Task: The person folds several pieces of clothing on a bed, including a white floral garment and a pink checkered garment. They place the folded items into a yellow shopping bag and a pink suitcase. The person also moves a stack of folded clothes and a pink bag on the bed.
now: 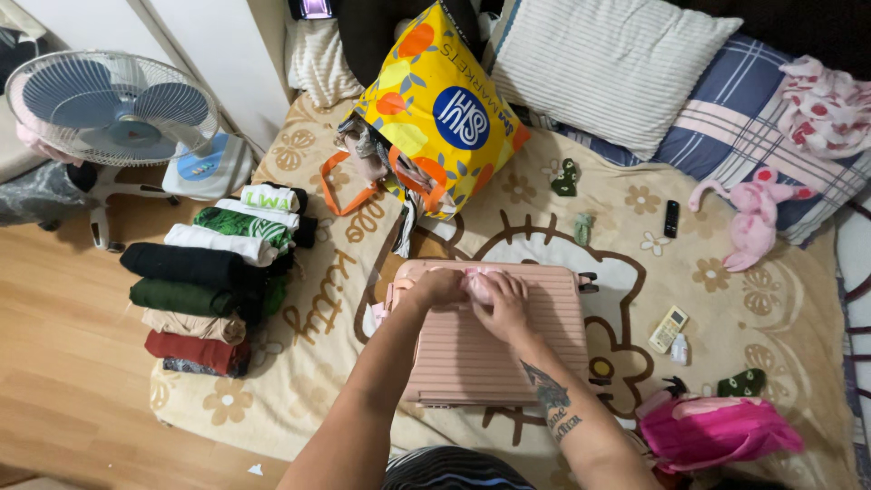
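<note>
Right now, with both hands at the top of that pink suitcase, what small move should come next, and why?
Probably finish freeing whatever small pink piece both hands pinch: the left hand and right hand meet at the far edge of the closed pink suitcase, while the rolled clothes wait alongside.

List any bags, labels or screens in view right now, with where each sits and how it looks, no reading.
Shopping bag: above the suitcase, yellow with orange fruit, round blue logo, orange handles.
White remote: right of suitcase, small screen.
Black remote: upper right, slim.
Fan panel: left, pale blue label.
Both hands rest on the pink suitcase.
</note>
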